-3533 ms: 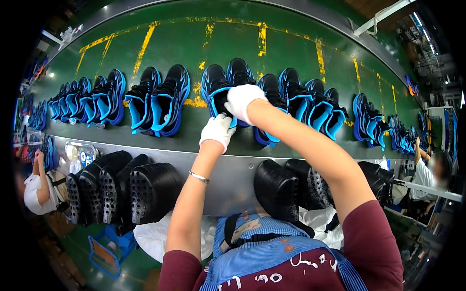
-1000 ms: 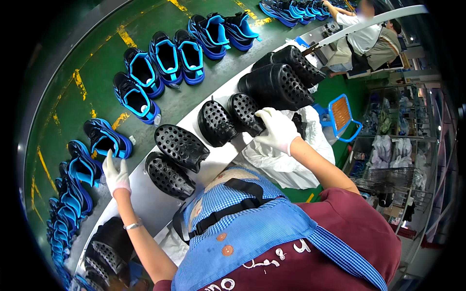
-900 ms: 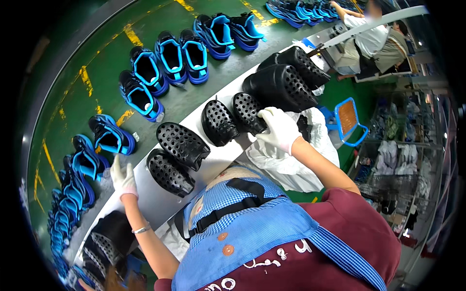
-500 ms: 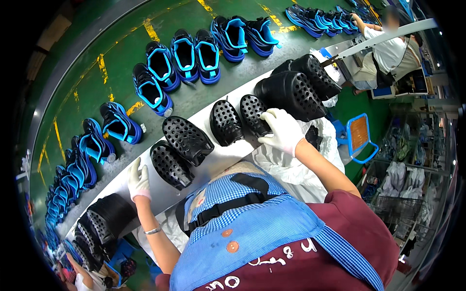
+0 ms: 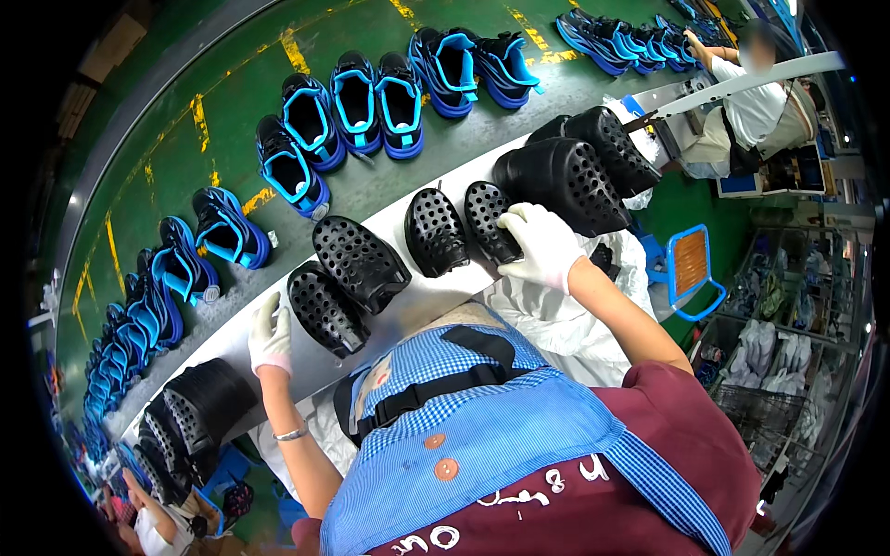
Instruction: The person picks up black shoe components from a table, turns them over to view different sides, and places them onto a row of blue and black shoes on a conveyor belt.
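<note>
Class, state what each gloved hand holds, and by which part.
Right hand grips a black perforated mould by its near end. Left hand holds nothing, resting open on the grey ledge.

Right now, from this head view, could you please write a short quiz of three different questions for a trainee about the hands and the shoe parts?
1. True or false: the right hand touches a black perforated piece on the grey ledge.
2. Multiple choice: the left hand is nearest to which thing? A) a blue and black shoe on the green belt; B) another black perforated piece on the ledge; C) the blue stool.
3. Fill in: both hands wear ______ gloves.

Key: 1 true; 2 B; 3 white.
</note>
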{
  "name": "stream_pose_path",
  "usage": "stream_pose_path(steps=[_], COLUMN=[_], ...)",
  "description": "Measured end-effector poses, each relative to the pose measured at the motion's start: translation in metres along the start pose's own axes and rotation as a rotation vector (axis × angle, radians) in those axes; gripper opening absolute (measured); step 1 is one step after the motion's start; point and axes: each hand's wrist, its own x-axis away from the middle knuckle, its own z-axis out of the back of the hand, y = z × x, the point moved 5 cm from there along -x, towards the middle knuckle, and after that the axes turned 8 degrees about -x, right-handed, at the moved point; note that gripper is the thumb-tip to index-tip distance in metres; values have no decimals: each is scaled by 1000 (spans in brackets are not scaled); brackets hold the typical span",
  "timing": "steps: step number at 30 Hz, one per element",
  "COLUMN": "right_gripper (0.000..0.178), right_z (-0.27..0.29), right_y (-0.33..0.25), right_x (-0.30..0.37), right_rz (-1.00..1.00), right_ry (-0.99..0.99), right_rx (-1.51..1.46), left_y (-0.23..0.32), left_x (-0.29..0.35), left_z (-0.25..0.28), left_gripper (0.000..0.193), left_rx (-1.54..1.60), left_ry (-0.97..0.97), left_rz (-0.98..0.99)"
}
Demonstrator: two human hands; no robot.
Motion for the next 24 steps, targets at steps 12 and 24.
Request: stream_pose_path(steps=[12,24], right_gripper=[59,52], right_z=[66,-23], right_y=[-116,-277], right_x=[-41,-127], right_rz=[299,631], right_ry=[35,-379], right_rx=[-335,-511], left_y=[77,44], left_x=[3,29], left_z=[36,33], left_gripper=[56,45], left_rx=[818,1778], left_ry=[-125,-166], left_rz=[-1,28])
